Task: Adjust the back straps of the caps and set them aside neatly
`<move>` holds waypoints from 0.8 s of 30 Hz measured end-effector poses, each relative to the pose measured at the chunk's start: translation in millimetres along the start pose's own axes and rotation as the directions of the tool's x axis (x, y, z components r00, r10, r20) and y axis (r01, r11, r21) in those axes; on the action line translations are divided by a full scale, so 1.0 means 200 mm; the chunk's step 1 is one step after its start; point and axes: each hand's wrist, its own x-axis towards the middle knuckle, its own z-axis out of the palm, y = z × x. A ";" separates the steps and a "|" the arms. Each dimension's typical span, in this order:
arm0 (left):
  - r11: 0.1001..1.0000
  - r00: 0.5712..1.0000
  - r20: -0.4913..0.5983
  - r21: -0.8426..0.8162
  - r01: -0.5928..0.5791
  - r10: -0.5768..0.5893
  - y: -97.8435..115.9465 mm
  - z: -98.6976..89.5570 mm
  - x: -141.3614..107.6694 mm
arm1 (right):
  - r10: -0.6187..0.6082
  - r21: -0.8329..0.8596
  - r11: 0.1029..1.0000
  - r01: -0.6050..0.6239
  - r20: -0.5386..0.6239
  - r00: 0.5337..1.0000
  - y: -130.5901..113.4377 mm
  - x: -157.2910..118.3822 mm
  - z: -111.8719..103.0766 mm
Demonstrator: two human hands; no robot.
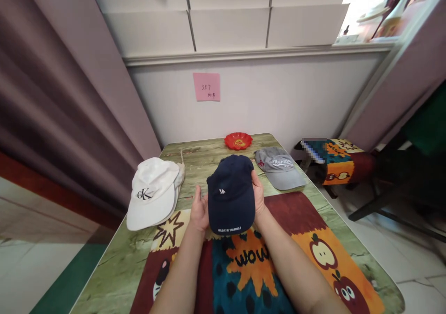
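Cap (232, 198) in navy, with a small white emblem and "BELIEVE IN YOURSELF" along its brim, is at the center of the frame, brim toward the bottom. The right hand (258, 194) grips its right edge. The left hand (200, 211) is at its left edge, thumb raised; its fingers are partly hidden, so whether it grips cannot be told. Below the hands, a patterned cloth (296, 212) reading "WOW" spreads across the green wood-look surface (111, 270). Left of center lies a white cap (151, 195) with "CK" lettering, partly over another piece of headwear (181, 172). Right of center lies a gray cap (282, 170). A red scalloped dish (239, 140) stands near the surface's far edge, and a pink note (206, 87) is on the wall (278, 95) at upper center.
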 end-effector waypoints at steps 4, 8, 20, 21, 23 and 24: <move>0.990 0.996 0.011 -0.106 -0.089 0.090 -0.02 0.01 0.01 | 0.025 -0.010 1.000 -0.025 -0.024 0.999 0.03 0.01 -0.03; 0.972 0.982 0.014 -0.146 -0.182 0.186 -0.06 0.00 0.05 | 0.021 -0.002 1.000 -0.021 -0.058 0.998 0.05 0.02 -0.03; 0.902 0.939 0.233 -0.406 -0.144 0.255 0.02 -0.09 0.19 | 0.062 0.173 0.984 -0.038 -0.138 0.988 0.04 0.10 -0.03; 0.902 0.931 0.265 -0.412 -0.128 0.253 0.02 -0.10 0.19 | 0.062 0.186 0.982 -0.033 -0.152 0.986 0.04 0.10 -0.04; 0.913 0.922 0.313 -0.397 -0.089 0.226 0.02 -0.12 0.20 | 0.061 0.194 0.981 -0.026 -0.178 0.982 0.03 0.11 -0.05; 0.923 0.923 0.327 -0.380 -0.066 0.200 0.03 -0.13 0.20 | 0.060 0.192 0.981 -0.023 -0.190 0.980 0.03 0.11 -0.06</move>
